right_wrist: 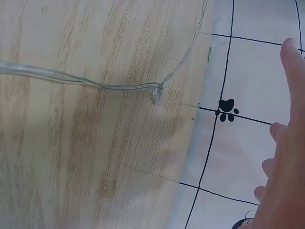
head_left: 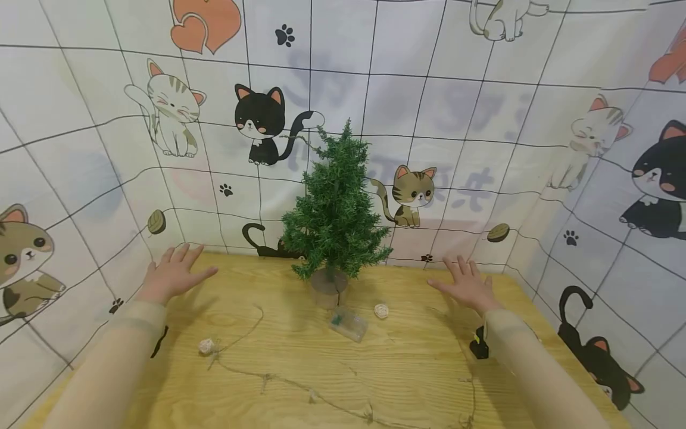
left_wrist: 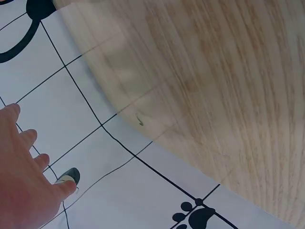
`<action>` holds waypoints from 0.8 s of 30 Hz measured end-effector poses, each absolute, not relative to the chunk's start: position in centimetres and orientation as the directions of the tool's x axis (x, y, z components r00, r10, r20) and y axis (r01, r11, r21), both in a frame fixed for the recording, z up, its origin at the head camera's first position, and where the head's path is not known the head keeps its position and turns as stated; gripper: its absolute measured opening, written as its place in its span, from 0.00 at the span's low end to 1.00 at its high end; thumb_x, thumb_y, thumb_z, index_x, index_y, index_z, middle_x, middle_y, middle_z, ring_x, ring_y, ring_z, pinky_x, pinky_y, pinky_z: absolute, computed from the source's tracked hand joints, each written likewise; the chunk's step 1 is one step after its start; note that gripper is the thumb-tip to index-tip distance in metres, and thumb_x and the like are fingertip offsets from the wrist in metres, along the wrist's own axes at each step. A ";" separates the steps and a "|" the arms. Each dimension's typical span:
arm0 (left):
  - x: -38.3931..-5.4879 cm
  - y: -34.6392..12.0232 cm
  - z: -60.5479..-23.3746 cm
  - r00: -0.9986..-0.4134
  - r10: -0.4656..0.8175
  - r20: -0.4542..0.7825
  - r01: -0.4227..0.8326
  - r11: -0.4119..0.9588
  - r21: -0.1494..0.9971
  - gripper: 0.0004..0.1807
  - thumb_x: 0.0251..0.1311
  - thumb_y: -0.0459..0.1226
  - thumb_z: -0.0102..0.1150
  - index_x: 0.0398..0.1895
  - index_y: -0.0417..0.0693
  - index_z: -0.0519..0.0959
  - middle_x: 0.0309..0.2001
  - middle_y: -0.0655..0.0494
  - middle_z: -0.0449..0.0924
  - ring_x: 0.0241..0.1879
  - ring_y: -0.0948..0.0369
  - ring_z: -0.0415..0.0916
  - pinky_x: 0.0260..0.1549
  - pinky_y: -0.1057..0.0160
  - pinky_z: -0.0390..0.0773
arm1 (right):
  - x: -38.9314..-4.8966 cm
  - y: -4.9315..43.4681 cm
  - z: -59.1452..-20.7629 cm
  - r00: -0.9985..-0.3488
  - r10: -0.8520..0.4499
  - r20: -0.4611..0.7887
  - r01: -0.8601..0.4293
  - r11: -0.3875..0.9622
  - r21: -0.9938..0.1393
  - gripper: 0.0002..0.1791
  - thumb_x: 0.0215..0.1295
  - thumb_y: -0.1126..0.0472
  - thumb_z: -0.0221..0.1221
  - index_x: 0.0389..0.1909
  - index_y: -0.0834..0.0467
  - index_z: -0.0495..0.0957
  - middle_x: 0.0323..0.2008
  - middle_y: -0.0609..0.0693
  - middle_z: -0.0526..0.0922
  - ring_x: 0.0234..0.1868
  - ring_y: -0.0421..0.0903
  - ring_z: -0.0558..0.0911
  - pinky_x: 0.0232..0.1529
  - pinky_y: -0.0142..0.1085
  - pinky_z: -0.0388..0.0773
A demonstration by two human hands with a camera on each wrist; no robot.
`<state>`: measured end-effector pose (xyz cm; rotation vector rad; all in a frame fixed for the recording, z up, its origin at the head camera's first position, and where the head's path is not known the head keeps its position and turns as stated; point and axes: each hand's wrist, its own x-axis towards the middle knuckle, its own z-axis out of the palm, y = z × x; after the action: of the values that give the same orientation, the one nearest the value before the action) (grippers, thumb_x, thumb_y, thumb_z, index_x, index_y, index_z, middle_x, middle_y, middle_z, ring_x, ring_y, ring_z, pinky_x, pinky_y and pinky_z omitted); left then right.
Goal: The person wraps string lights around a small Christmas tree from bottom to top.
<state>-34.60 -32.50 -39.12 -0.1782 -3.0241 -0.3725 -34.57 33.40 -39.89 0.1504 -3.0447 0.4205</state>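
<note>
A small artificial Christmas tree (head_left: 337, 208) stands upright in a round pot (head_left: 328, 289) at the back of the table. My left hand (head_left: 172, 277) is spread with straight fingers near the back left corner and holds nothing. On the other side, my right hand (head_left: 467, 287) has its fingers spread and is likewise free of any object. A clear plastic box (head_left: 348, 325) lies in front of the pot, with a small woven ball (head_left: 381, 311) beside it. A thin light string (head_left: 289, 381) runs across the table; in the right wrist view its wire (right_wrist: 119, 87) shows close up.
Another woven ball (head_left: 206, 347) lies at the left end of the string. A small black object (head_left: 479, 345) sits by my right wrist, partly covered by the sleeve. Cat-patterned cloth (head_left: 332, 77) surrounds the wooden table (head_left: 257, 405) at the back and both sides.
</note>
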 end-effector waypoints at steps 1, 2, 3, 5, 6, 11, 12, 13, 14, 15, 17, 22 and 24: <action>-34.7 -32.4 -39.1 -0.989 0.106 0.103 0.128 0.964 0.233 0.53 0.60 0.72 0.36 0.77 0.47 0.45 0.73 0.31 0.38 0.69 0.29 0.30 0.56 0.24 0.32 | -34.5 33.5 -39.9 -0.992 -0.095 0.080 -0.113 0.958 -0.265 0.54 0.61 0.24 0.44 0.77 0.53 0.43 0.74 0.68 0.37 0.70 0.74 0.35 0.55 0.77 0.29; -34.7 -32.3 -39.1 -0.989 0.110 0.104 0.131 0.965 0.228 0.53 0.60 0.72 0.36 0.78 0.47 0.45 0.73 0.31 0.38 0.69 0.29 0.30 0.56 0.23 0.32 | -34.5 33.5 -40.1 -0.992 -0.098 0.082 -0.117 0.956 -0.268 0.53 0.61 0.24 0.45 0.78 0.53 0.43 0.74 0.68 0.37 0.70 0.74 0.35 0.55 0.77 0.29; -34.8 -32.2 -39.0 -0.988 0.115 0.105 0.136 0.966 0.222 0.53 0.60 0.72 0.35 0.78 0.47 0.44 0.74 0.31 0.38 0.69 0.29 0.30 0.56 0.23 0.32 | -34.3 33.5 -40.1 -0.991 -0.107 0.085 -0.126 0.955 -0.268 0.53 0.61 0.24 0.45 0.77 0.53 0.44 0.74 0.68 0.37 0.70 0.75 0.36 0.55 0.77 0.29; -34.7 -31.8 -39.0 -0.985 0.132 0.112 0.152 0.967 0.203 0.52 0.61 0.72 0.35 0.78 0.48 0.44 0.74 0.32 0.39 0.69 0.29 0.31 0.56 0.23 0.34 | -33.9 33.3 -40.3 -0.987 -0.128 0.096 -0.149 0.955 -0.258 0.53 0.61 0.24 0.46 0.77 0.52 0.45 0.74 0.68 0.39 0.70 0.75 0.38 0.54 0.77 0.30; -34.7 -31.5 -38.9 -0.982 0.143 0.120 0.164 0.968 0.192 0.52 0.61 0.72 0.35 0.78 0.48 0.46 0.74 0.32 0.40 0.69 0.30 0.32 0.56 0.23 0.35 | -33.6 33.1 -40.3 -0.985 -0.141 0.102 -0.163 0.954 -0.250 0.53 0.60 0.24 0.47 0.77 0.52 0.46 0.74 0.68 0.40 0.70 0.74 0.39 0.55 0.77 0.31; -33.6 -29.7 -38.8 -0.958 0.243 0.153 0.259 0.961 0.094 0.50 0.62 0.71 0.36 0.77 0.48 0.50 0.74 0.35 0.43 0.70 0.31 0.38 0.57 0.25 0.43 | -30.8 31.2 -40.3 -0.961 -0.243 0.135 -0.267 0.941 -0.208 0.53 0.58 0.25 0.51 0.76 0.52 0.50 0.74 0.66 0.43 0.71 0.71 0.44 0.56 0.77 0.36; -33.3 -29.2 -38.8 -0.950 0.268 0.159 0.283 0.956 0.081 0.50 0.62 0.71 0.36 0.77 0.48 0.50 0.74 0.36 0.43 0.70 0.31 0.39 0.58 0.25 0.44 | -30.0 30.7 -40.2 -0.953 -0.266 0.146 -0.292 0.936 -0.198 0.53 0.58 0.26 0.52 0.76 0.52 0.51 0.74 0.65 0.44 0.72 0.70 0.45 0.56 0.77 0.38; -32.9 -28.7 -38.9 -0.942 0.292 0.162 0.307 0.949 0.073 0.49 0.62 0.71 0.36 0.77 0.49 0.49 0.75 0.37 0.43 0.70 0.32 0.39 0.58 0.26 0.44 | -29.3 30.2 -40.3 -0.943 -0.295 0.156 -0.322 0.928 -0.190 0.52 0.58 0.26 0.53 0.76 0.52 0.52 0.74 0.65 0.44 0.71 0.70 0.46 0.56 0.77 0.40; -32.5 -28.1 -38.9 -0.934 0.314 0.169 0.329 0.942 0.067 0.49 0.62 0.71 0.37 0.77 0.50 0.49 0.75 0.38 0.44 0.70 0.32 0.40 0.59 0.26 0.44 | -28.4 29.7 -40.2 -0.934 -0.321 0.158 -0.348 0.918 -0.188 0.52 0.58 0.28 0.54 0.76 0.52 0.52 0.74 0.64 0.45 0.71 0.70 0.47 0.56 0.77 0.41; -32.0 -27.5 -38.9 -0.927 0.333 0.175 0.349 0.935 0.070 0.48 0.62 0.70 0.38 0.77 0.52 0.49 0.75 0.39 0.44 0.70 0.33 0.40 0.59 0.27 0.44 | -27.6 29.1 -40.2 -0.923 -0.349 0.162 -0.376 0.907 -0.188 0.51 0.58 0.28 0.55 0.76 0.52 0.53 0.74 0.64 0.46 0.71 0.70 0.49 0.56 0.76 0.42; -31.0 -26.2 -39.1 -0.909 0.371 0.190 0.390 0.918 0.075 0.47 0.62 0.70 0.40 0.78 0.56 0.49 0.75 0.42 0.44 0.71 0.35 0.41 0.60 0.27 0.44 | -25.8 27.9 -40.2 -0.901 -0.404 0.157 -0.430 0.879 -0.204 0.51 0.57 0.30 0.58 0.75 0.51 0.54 0.75 0.62 0.46 0.71 0.70 0.50 0.57 0.75 0.43; -27.9 -22.8 -39.9 -0.855 0.460 0.239 0.486 0.872 0.060 0.44 0.61 0.68 0.47 0.77 0.64 0.51 0.76 0.49 0.48 0.72 0.41 0.45 0.61 0.30 0.48 | -22.1 25.3 -40.8 -0.823 -0.564 0.067 -0.562 0.791 -0.243 0.50 0.52 0.30 0.62 0.72 0.49 0.62 0.72 0.60 0.57 0.69 0.64 0.59 0.58 0.74 0.45; -26.7 -21.4 -40.3 -0.831 0.500 0.244 0.527 0.848 0.054 0.44 0.61 0.66 0.49 0.77 0.65 0.51 0.76 0.51 0.48 0.72 0.43 0.46 0.61 0.30 0.50 | -21.2 24.5 -41.1 -0.780 -0.625 0.027 -0.611 0.752 -0.249 0.47 0.49 0.28 0.63 0.68 0.50 0.68 0.67 0.56 0.67 0.65 0.58 0.67 0.57 0.73 0.51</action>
<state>-26.74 -21.40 -40.33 -0.7895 -2.8047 -0.1746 -21.16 24.49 -41.14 1.0570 -2.9942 0.3933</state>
